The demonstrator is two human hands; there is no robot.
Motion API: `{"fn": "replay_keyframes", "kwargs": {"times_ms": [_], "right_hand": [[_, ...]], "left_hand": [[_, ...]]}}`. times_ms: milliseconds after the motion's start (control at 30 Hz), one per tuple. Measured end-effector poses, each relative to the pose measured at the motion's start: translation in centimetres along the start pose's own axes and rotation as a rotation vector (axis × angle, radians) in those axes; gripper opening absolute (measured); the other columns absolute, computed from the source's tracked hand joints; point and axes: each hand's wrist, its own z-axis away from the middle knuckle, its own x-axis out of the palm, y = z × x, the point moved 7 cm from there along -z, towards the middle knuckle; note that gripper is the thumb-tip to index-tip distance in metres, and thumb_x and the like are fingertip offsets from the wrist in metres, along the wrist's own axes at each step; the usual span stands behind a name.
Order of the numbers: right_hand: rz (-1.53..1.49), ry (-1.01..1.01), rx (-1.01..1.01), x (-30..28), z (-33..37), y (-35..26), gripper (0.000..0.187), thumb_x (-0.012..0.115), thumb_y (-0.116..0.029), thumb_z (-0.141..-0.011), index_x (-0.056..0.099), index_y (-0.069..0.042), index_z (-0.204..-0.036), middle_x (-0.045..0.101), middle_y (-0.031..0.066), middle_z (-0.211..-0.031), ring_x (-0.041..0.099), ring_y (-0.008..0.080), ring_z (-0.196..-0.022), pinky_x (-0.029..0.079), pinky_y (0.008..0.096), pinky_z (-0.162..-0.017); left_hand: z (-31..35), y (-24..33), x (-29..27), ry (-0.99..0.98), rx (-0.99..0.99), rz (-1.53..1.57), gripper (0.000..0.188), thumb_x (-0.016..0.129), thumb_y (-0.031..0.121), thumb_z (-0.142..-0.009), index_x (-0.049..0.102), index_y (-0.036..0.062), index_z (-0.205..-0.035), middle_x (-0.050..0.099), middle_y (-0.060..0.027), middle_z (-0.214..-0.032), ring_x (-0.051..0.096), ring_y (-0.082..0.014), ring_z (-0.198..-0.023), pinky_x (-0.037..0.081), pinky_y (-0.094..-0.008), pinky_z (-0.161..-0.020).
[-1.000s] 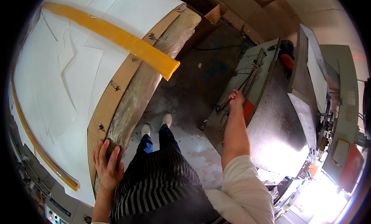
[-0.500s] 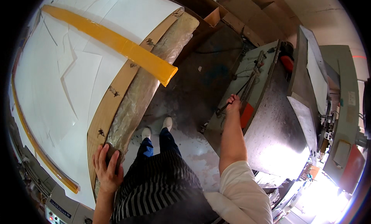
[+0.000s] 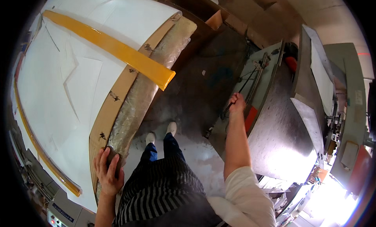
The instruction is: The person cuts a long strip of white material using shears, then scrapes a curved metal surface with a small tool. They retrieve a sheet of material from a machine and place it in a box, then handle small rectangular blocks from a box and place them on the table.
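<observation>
My left hand [image 3: 108, 174] lies over the near edge of the table at left, fingers stretched out and apart. Beneath it are a cardboard strip [image 3: 113, 97] and a padded edge [image 3: 143, 90] wrapped in clear film. Large white sheets [image 3: 84, 84] spread over that table, crossed by a long yellow taped bar [image 3: 117, 47] whose end juts past the edge. Out to the right, my right hand [image 3: 237, 102] is closed around a thin dark rod [image 3: 246, 85] on the side of a grey machine. Its palm and part of the rod are hidden.
A sloping metal plate [image 3: 280, 127] tops the machine, with an orange-red part [image 3: 250, 118] beside my forearm. Cardboard boxes [image 3: 213, 19] stand at the back. Another yellow strip [image 3: 43, 156] borders the left side, above a grey control panel [image 3: 62, 215].
The view has shifted slightly, so the yellow bar's end sits a little farther left and my shoes a little lower. Both hands keep their holds, the right one barely moved.
</observation>
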Motion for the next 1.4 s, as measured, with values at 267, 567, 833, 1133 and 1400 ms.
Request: {"fn": "replay_keyframes", "kwargs": {"times_ms": [267,567,833,1133,1400], "right_hand": [[-0.105,-0.512,0.123,8.5,25.6,5.2,0.021,0.053,-0.013,-0.095,0.053,-0.011,-0.116,0.056,-0.0007,-0.092,0.051,0.0108,-0.076,0.044,0.0235,-0.067],[0.268,-0.88,0.223,10.3,45.7,12.4,0.021,0.057,-0.001,-0.089,0.048,-0.006,-0.107,0.061,0.0101,-0.089,0.061,0.0216,-0.08,0.051,0.0333,-0.073],[1.065,-1.272,-0.323,15.4,51.3,14.8,0.03,0.054,-0.023,-0.097,0.063,0.004,-0.106,0.066,0.0062,-0.098,0.059,0.0123,-0.095,0.046,0.0272,-0.086],[0.981,-0.577,-0.754,24.4,28.7,10.3,0.063,0.041,-0.036,-0.1,0.023,0.007,-0.143,0.028,0.0238,-0.148,0.025,0.0327,-0.139,0.022,0.0349,-0.113],[1.44,-0.364,-1.176,27.1,34.9,12.3,0.059,0.054,-0.043,-0.092,0.04,-0.013,-0.141,0.021,0.0207,-0.151,0.017,0.0411,-0.14,0.023,0.0499,-0.111]], "left_hand": [[0.1,-0.1,-1.3,0.115,0.048,0.136,0.053,0.068,0.001,-0.062,0.061,0.0104,-0.114,0.051,-0.0143,-0.131,0.047,-0.0378,-0.123,0.037,-0.0493,-0.099],[1.0,1.9,-4.9,0.063,0.157,0.528,0.06,0.074,0.02,-0.075,0.05,0.0026,-0.127,0.04,-0.0206,-0.138,0.044,-0.0411,-0.123,0.035,-0.0476,-0.103],[6.8,-1.7,-6.1,0.134,-0.027,0.331,0.045,0.056,0.025,-0.091,0.043,0.0063,-0.13,0.056,-0.0162,-0.101,0.061,-0.0402,-0.074,0.051,-0.0499,-0.061],[12.2,-7.2,-7.2,0.164,-0.215,0.303,0.035,0.058,0.016,-0.09,0.052,0.0067,-0.123,0.058,-0.0148,-0.094,0.061,-0.0364,-0.072,0.051,-0.0446,-0.06],[11.2,-6.8,-7.3,0.135,-0.143,0.188,0.031,0.058,0.016,-0.089,0.056,0.0062,-0.119,0.059,-0.0106,-0.092,0.062,-0.0315,-0.071,0.052,-0.041,-0.059]]}}
